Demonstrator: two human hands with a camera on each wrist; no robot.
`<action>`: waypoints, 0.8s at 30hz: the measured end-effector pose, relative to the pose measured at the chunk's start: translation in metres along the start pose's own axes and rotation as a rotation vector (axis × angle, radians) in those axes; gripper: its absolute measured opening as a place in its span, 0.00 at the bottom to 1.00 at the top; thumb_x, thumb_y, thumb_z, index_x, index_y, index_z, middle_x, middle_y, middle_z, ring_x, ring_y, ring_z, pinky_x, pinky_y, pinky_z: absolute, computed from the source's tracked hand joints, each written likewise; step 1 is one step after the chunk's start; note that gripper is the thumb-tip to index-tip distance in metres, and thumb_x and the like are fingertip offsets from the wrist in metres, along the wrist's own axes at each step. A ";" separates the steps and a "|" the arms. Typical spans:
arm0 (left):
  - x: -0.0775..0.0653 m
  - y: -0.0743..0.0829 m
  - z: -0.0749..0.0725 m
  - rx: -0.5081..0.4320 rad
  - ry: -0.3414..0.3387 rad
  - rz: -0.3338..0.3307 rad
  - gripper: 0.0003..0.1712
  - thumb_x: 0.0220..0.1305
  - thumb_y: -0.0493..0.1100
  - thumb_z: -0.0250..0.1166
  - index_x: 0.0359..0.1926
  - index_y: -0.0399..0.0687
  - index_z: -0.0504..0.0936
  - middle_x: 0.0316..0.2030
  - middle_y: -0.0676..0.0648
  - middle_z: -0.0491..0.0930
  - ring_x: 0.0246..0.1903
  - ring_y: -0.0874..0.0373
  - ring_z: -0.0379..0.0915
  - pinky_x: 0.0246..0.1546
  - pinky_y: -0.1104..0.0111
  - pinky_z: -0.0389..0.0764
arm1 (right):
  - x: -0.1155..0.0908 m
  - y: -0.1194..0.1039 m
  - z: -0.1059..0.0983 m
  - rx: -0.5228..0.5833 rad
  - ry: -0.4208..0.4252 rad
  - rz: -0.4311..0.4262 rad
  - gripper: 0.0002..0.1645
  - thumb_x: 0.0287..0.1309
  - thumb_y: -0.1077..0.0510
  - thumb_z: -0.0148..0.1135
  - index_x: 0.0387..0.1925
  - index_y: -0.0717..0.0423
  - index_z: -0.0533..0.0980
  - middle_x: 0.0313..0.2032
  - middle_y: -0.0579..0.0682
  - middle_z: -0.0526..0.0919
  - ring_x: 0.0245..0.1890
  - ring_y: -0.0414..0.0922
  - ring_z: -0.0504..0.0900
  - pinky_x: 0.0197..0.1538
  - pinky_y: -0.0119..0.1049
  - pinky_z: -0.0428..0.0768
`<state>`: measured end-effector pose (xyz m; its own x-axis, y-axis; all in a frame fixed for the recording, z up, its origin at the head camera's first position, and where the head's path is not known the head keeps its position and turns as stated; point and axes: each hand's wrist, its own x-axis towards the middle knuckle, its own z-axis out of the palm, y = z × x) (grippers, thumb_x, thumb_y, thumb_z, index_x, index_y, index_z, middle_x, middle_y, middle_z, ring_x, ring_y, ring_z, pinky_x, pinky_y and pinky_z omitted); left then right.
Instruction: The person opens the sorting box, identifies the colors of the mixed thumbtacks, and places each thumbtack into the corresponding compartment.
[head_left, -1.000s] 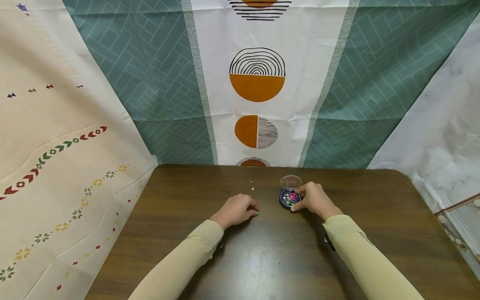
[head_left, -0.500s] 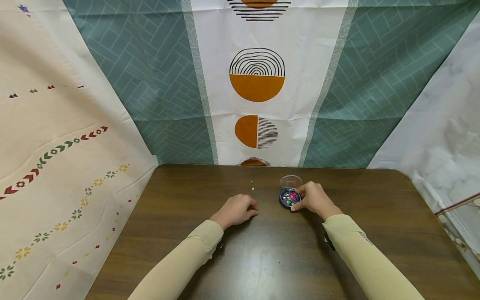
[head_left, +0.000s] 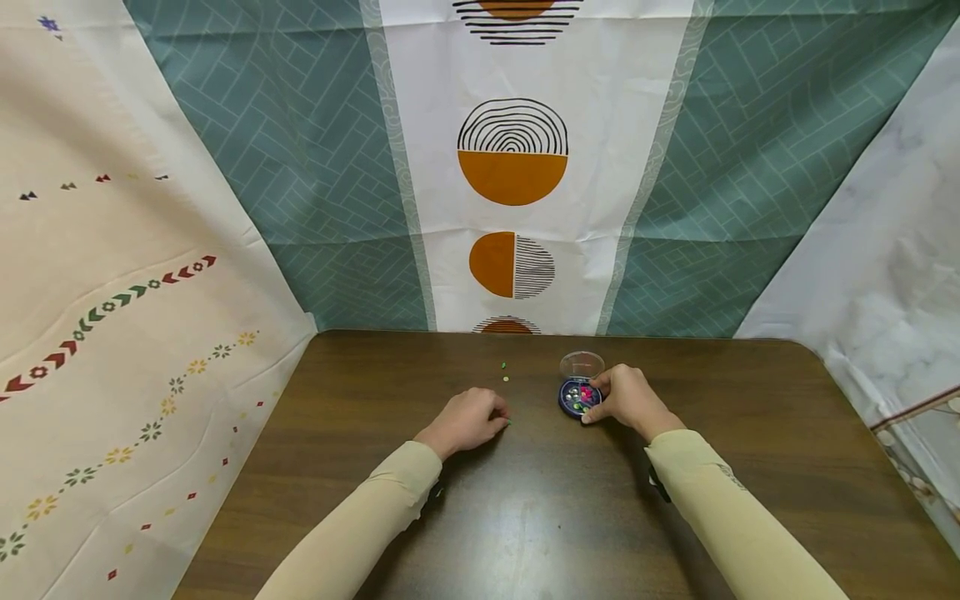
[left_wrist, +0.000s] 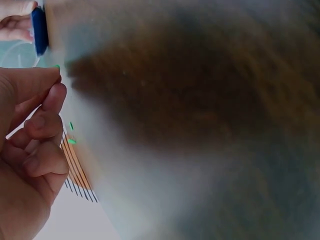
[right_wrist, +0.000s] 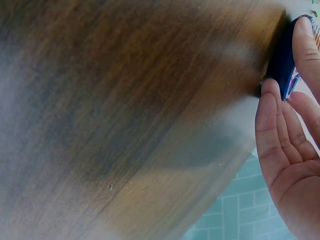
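Observation:
My left hand is low over the table, left of the case. Its thumb and index finger pinch a tiny green piece, mostly covered by the fingertips. My right hand grips the right side of a small round dark-blue case, thumb at the near edge and fingers at the far side. The case's clear lid is tipped back on the far side. Inside are compartments with pink, green and pale pieces, too small to identify. In the right wrist view the case's dark underside shows between the fingers.
Two tiny loose pieces, one green and one yellowish, lie on the brown wooden table beyond my left hand. A patterned cloth hangs along the table's back edge, with more cloth at both sides.
My left hand has shifted slightly to the left, still pinching the green piece. The right hand and the case have stayed in place.

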<state>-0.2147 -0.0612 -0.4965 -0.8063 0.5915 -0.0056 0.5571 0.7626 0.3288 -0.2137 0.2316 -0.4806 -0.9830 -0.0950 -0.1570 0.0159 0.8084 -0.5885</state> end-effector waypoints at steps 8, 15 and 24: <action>0.004 -0.002 -0.010 -0.048 0.050 -0.034 0.07 0.62 0.48 0.61 0.37 0.59 0.85 0.36 0.58 0.82 0.39 0.65 0.77 0.40 0.67 0.78 | 0.000 0.001 0.000 -0.004 0.005 -0.007 0.43 0.22 0.46 0.82 0.48 0.59 0.80 0.44 0.55 0.85 0.43 0.46 0.81 0.51 0.46 0.77; 0.008 0.001 -0.022 -0.107 0.152 -0.046 0.09 0.64 0.47 0.59 0.38 0.55 0.85 0.37 0.57 0.80 0.37 0.64 0.76 0.37 0.68 0.78 | 0.001 0.002 0.001 0.001 -0.001 0.003 0.44 0.21 0.45 0.82 0.48 0.59 0.80 0.45 0.55 0.84 0.43 0.46 0.80 0.51 0.46 0.77; 0.019 0.014 -0.028 -0.156 0.310 -0.053 0.09 0.64 0.48 0.60 0.38 0.54 0.85 0.36 0.56 0.80 0.32 0.65 0.74 0.33 0.70 0.76 | 0.001 0.002 0.002 0.006 0.008 0.000 0.44 0.21 0.46 0.82 0.48 0.59 0.80 0.45 0.56 0.84 0.45 0.48 0.81 0.53 0.47 0.76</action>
<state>-0.2276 -0.0470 -0.4656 -0.8685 0.4261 0.2531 0.4953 0.7268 0.4758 -0.2147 0.2322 -0.4840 -0.9844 -0.0904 -0.1507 0.0170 0.8046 -0.5935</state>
